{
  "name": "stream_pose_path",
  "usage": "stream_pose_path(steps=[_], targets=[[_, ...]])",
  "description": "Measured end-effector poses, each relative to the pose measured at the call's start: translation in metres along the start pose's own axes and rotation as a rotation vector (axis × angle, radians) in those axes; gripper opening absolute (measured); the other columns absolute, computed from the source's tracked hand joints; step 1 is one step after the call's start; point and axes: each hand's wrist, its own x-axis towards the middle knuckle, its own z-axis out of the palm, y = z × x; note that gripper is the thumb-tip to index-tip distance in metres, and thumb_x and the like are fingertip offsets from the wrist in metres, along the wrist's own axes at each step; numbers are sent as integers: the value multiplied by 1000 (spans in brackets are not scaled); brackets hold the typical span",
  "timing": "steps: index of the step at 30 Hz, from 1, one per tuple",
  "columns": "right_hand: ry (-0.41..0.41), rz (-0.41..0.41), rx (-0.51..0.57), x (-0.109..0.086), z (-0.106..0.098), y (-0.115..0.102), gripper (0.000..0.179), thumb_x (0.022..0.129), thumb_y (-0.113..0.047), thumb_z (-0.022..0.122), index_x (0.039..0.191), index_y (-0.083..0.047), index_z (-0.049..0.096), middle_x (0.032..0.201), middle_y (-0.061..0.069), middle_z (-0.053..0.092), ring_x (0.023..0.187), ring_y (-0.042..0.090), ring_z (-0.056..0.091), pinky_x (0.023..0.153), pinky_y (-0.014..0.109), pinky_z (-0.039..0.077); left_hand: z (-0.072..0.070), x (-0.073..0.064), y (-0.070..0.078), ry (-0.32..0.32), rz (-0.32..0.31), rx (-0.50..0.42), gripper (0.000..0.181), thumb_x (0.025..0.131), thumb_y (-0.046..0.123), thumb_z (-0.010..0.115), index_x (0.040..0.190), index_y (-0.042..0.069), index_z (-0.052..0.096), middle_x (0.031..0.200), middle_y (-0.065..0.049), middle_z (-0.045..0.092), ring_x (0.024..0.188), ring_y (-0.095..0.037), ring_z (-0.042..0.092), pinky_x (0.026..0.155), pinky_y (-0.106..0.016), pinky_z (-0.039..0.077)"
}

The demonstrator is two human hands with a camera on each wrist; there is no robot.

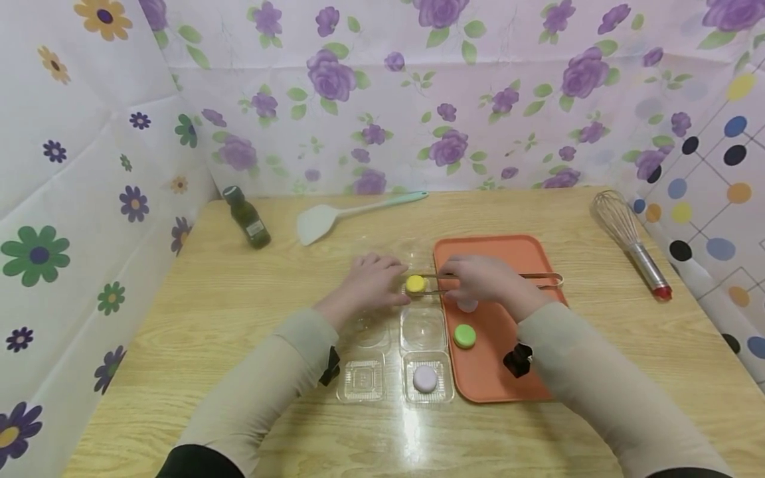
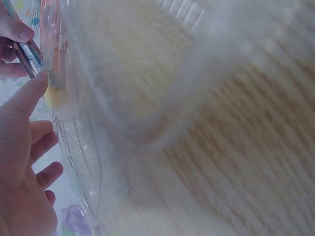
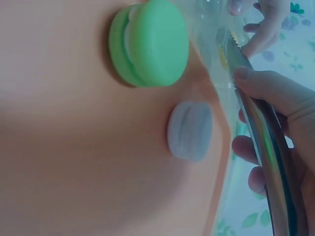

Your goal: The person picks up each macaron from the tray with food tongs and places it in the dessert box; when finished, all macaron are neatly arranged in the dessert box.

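Note:
My right hand (image 1: 483, 282) grips metal tongs (image 3: 266, 130) that reach leftward over the orange tray. A yellow macaron (image 1: 415, 285) lies at the tongs' tips, over a clear plastic box in the back row. Close by on the left, my left hand (image 1: 373, 282) rests at that box with its fingers spread and slightly bent; in the left wrist view the thumb (image 2: 30, 93) touches the clear plastic. On the tray (image 1: 502, 378) sit a green macaron (image 3: 157, 44) and a pale one (image 3: 191, 132). A lilac macaron (image 1: 425, 379) sits in the front box.
Open clear boxes (image 1: 423, 330) with lids stand in a column left of the tray. A dark bottle (image 1: 247, 218) and a white spatula (image 1: 319, 220) lie at the back left. A whisk (image 1: 633, 245) lies at the right, and patterned cloth (image 1: 370, 99) hangs behind the table.

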Motion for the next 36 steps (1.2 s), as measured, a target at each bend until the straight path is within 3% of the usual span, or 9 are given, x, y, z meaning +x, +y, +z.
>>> stream_pose_path(steps=[4, 10, 22, 36], targets=[[-25, -22, -35, 3, -5, -3, 34, 84, -29, 70, 114, -14, 66, 110, 1, 59, 96, 20, 60, 78, 40, 50, -1, -1, 1, 2, 1, 2, 73, 82, 58, 59, 142, 20, 41, 142, 1, 42, 126, -24, 35, 105, -48, 22], [-79, 14, -56, 5, -10, -7, 37, 84, -32, 70, 116, -15, 64, 115, 2, 58, 100, 21, 59, 78, 41, 50, -2, -1, 2, 1, 1, 9, 74, 82, 58, 60, 142, 20, 41, 143, 1, 41, 126, -24, 34, 105, -47, 22], [-108, 37, -67, 6, -12, -8, 41, 83, -36, 71, 118, -15, 64, 116, 3, 57, 101, 22, 58, 77, 43, 50, 2, 3, 2, -4, 10, 33, 73, 83, 60, 56, 142, 19, 40, 143, 1, 41, 126, -24, 35, 103, -47, 25], [-21, -17, 1, -8, -17, -2, 35, 82, -27, 72, 112, -9, 65, 109, 7, 62, 95, 23, 60, 78, 41, 50, 0, -6, -1, 36, 19, -61, 74, 87, 55, 54, 146, 16, 32, 148, -3, 35, 133, -30, 30, 109, -52, 14]])
